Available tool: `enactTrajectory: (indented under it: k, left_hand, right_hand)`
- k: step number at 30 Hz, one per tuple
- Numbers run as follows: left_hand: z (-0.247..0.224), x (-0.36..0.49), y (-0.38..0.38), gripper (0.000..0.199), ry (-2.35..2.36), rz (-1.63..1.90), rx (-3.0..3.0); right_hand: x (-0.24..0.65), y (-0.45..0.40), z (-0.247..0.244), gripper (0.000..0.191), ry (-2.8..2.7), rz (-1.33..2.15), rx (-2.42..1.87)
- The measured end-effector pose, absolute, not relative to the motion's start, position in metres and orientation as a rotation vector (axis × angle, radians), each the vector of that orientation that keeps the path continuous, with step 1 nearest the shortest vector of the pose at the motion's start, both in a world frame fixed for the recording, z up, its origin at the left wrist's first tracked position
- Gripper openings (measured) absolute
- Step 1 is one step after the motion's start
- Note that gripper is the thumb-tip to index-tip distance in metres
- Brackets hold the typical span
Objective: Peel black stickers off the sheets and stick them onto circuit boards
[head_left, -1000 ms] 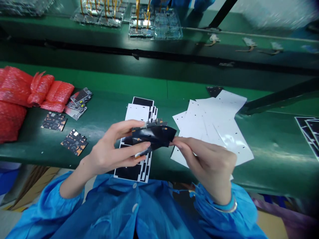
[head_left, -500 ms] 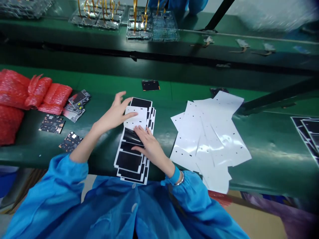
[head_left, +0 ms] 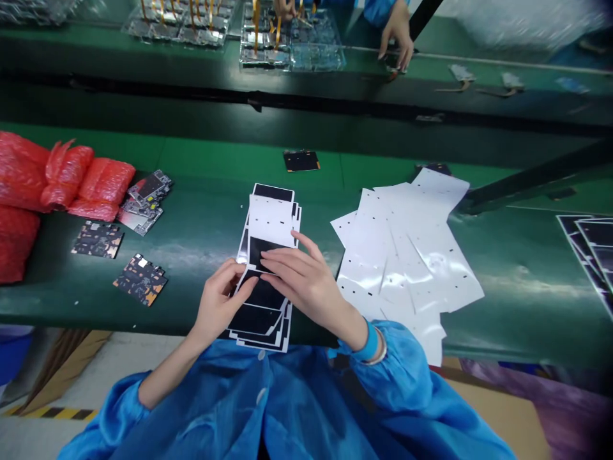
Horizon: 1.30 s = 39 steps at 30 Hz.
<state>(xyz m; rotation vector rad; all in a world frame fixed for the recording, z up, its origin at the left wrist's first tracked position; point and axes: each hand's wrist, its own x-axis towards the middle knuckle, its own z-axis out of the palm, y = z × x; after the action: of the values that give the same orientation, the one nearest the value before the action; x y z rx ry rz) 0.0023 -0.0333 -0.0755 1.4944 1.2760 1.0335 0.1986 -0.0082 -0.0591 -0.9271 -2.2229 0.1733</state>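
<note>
A stack of black adhesive sheets with white borders [head_left: 261, 294] lies in front of me, and a white backing piece [head_left: 271, 214] covers the upper part of its top sheet. My left hand [head_left: 221, 297] is at the stack's left side, thumb and forefinger closed on the edge of the top sheet, which is slightly lifted there. From the right, my right hand [head_left: 306, 281] reaches across the same sheet. Its fingers are stretched out and spread over the black part, fingertips close to my left thumb. What lies beneath them is hidden.
White sheets [head_left: 402, 249] lie in a loose pile on the right. More black sheets [head_left: 596, 246] are at the far right. Circuit boards [head_left: 141, 280] and red bubble-wrap bundles [head_left: 103, 188] are on the left. Across the bench, a co-worker's hand [head_left: 398, 35] touches a small part.
My left hand has come down from the white backing piece to the sheet's left edge and closed on it. My right hand has shifted slightly right. A co-worker's hands have appeared at the back.
</note>
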Motion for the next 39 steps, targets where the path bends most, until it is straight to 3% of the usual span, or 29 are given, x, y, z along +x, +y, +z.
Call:
enactTrajectory:
  k: [9, 17, 20, 24, 27, 33, 39]
  left_hand:
    - [-0.072, 0.014, -0.043, 0.007, 1.315, 1.046, 1.705]
    - [-0.062, 0.022, -0.043, 0.009, 1.305, 1.036, 1.654]
    - [-0.067, 0.021, -0.043, 0.008, 1.279, 1.006, 1.562]
    - [-0.097, 0.011, -0.041, 0.026, 1.454, 1.002, 1.576]
    - [-0.115, 0.008, -0.041, 0.016, 1.702, 0.939, 1.764]
    - [-0.104, 0.008, -0.046, 0.03, 1.514, 0.901, 1.949]
    - [-0.083, -0.009, -0.056, 0.031, 1.362, 0.82, 1.828]
  right_hand:
    - [0.196, -0.013, -0.051, 0.014, -2.264, -0.106, -0.874]
    - [0.197, -0.018, -0.054, 0.013, -2.271, -0.122, -0.887]
    - [0.203, -0.014, -0.054, 0.015, -2.132, 0.097, -0.971]
    - [0.224, -0.006, -0.053, 0.015, -1.647, 0.573, -1.244]
    - [0.226, -0.005, -0.055, 0.012, -1.304, 0.635, -1.336]
    - [0.194, -0.016, -0.062, 0.019, -1.686, 0.953, -0.895]
    - [0.2, -0.006, -0.083, 0.026, -1.319, 1.278, -1.084]
